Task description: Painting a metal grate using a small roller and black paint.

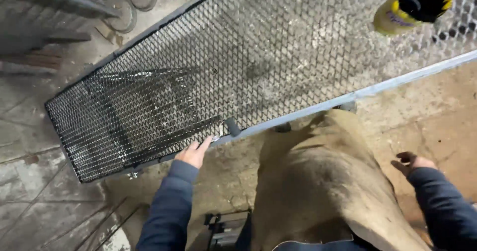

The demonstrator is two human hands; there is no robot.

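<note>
Long expanded-metal mesh panel [238, 57] in a grey steel frame, lying flat on supports above a stained concrete floor [39, 201]. Left end of the mesh glossy black, wet-looking; the rest toward the right dull grey, seemingly uncoated, so by the look of it only a small share done. Against the panel's near rail, a tan leather apron [323, 181]. At that rail, left hand [195, 152], fingers apart, touching the edge, clamped on nothing. Well below the rail, right hand [412, 162], loosely open, empty. On the panel's far right, a yellow-and-black spray can [412, 5].

Yellow spray can [410, 6], black cap, upper right. Metal discs [130, 5] far left of it; leather apron [328, 181] below.
</note>
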